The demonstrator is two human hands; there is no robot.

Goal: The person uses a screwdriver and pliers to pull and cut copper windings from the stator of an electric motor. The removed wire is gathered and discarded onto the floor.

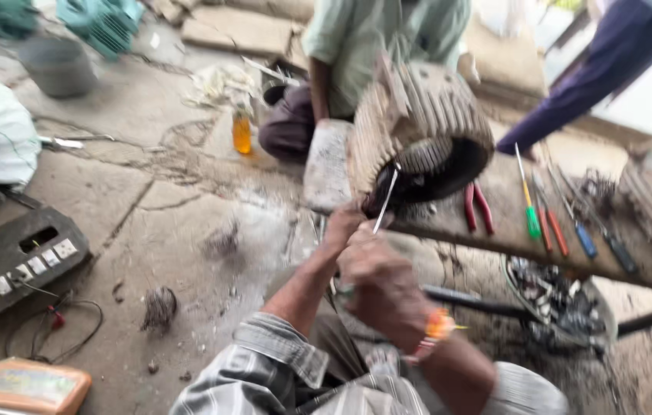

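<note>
Slanting up-right, the thin metal strip in the right hand meets the motor stator.

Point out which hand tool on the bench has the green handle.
The screwdriver just right of the red-handled pliers; the screwdrivers beyond it have red or blue handles.

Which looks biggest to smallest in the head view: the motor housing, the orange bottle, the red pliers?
1. motor housing
2 and 3. red pliers and orange bottle look alike in size; no ranking.
</note>
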